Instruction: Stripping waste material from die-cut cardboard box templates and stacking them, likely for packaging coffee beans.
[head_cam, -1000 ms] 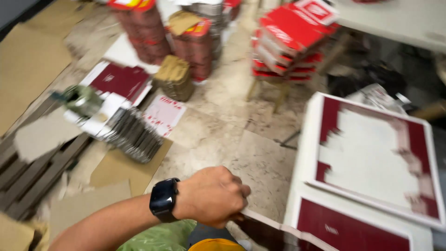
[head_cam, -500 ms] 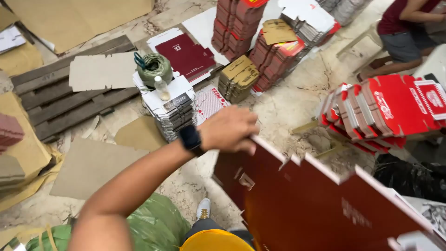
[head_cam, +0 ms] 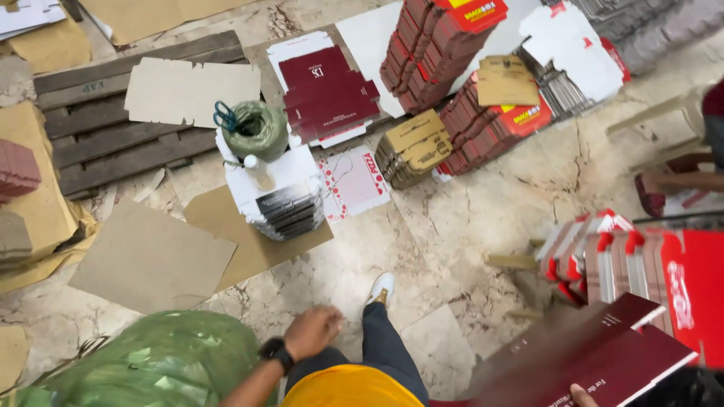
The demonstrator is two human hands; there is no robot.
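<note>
Only a fingertip of the right hand (head_cam: 582,393) shows under maroon box (head_cam: 596,354).

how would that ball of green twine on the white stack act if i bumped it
The ball of green twine is round, so it would likely roll. It sits high on a narrow white stack, so it may drop off. Scissors stuck in it might slow it.

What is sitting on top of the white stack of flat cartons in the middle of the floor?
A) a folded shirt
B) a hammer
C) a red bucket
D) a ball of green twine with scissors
D: a ball of green twine with green-handled scissors stuck into it rests on the white stack of flat cartons, next to a small white bottle.
</note>
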